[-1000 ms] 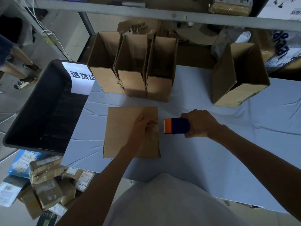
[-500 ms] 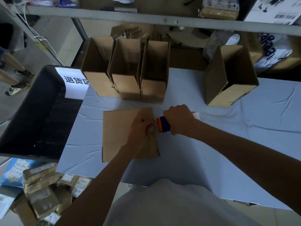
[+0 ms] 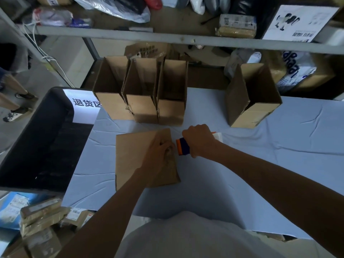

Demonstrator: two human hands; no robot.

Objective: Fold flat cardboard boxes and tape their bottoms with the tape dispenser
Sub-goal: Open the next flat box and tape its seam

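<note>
Cardboard box (image 3: 133,157) flat, lengthwise away; right hand (image 3: 199,140) clamps left-pointing tape dispenser (image 3: 183,147); left hand (image 3: 159,155) grip unclear

Brown cardboard box (image 3: 134,157) lying flat; blue-orange tape dispenser (image 3: 183,148) (mostly hidden) at its right edge.

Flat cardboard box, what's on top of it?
The left hand lies on the flat cardboard box, fingers curled near its right edge. Cardboard beneath the hand and forearm is hidden.
</note>
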